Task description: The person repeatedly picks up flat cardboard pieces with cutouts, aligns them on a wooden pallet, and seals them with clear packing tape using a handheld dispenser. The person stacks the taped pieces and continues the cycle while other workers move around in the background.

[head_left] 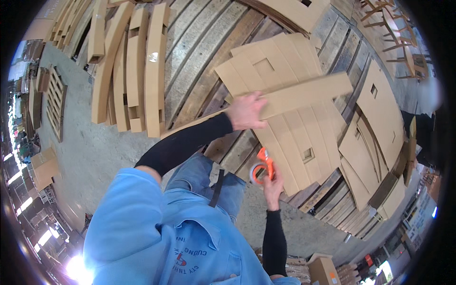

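A long, narrow cardboard box (308,93) lies across flat cardboard sheets (297,137) on the wooden pallets. My left hand (246,112) is laid over this box, its thumb at one long edge and its fingers at the other, gripping it across its width. Lower and to the right, my right hand (272,186) is closed around an orange tape dispenser (267,164) with a roll of tape in it. The dispenser is held apart from the box, near the sheets' near edge. The underside of the box is hidden.
Several long cardboard boxes (154,71) stand side by side at the far left. More cut sheets (380,114) are stacked at the right, and others (294,12) at the far edge. Slatted pallets (204,52) have gaps between boards. A small pallet (56,102) leans farther left.
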`<state>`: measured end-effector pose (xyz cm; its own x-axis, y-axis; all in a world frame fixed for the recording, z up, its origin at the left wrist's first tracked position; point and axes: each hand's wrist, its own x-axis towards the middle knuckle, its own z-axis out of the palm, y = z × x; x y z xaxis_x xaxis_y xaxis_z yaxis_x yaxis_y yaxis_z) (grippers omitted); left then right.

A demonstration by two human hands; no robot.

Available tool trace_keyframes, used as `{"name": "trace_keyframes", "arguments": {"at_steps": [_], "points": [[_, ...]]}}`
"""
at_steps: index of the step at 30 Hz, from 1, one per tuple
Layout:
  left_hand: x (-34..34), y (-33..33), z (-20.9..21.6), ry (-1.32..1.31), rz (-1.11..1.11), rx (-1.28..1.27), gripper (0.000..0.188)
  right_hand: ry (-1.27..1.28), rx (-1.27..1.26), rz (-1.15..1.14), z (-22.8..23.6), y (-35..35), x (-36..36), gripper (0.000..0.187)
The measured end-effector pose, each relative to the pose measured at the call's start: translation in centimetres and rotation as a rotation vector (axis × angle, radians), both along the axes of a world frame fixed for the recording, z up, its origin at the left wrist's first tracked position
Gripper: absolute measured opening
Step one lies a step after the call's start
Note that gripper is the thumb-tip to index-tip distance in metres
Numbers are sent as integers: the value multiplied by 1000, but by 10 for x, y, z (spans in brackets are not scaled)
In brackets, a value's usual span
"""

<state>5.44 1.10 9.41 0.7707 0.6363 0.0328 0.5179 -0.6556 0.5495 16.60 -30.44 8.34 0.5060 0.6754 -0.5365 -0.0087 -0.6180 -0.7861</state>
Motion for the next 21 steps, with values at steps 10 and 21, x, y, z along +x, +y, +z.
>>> {"name": "trace_keyframes", "arguments": {"at_steps": [10,21], "points": [[-279,177,50,440,787,251,75,160,84,185,-87,-13,-61,63],[-215,80,-37,188,322,188,61,-380,19,264,-70,44,-5,58]]}}
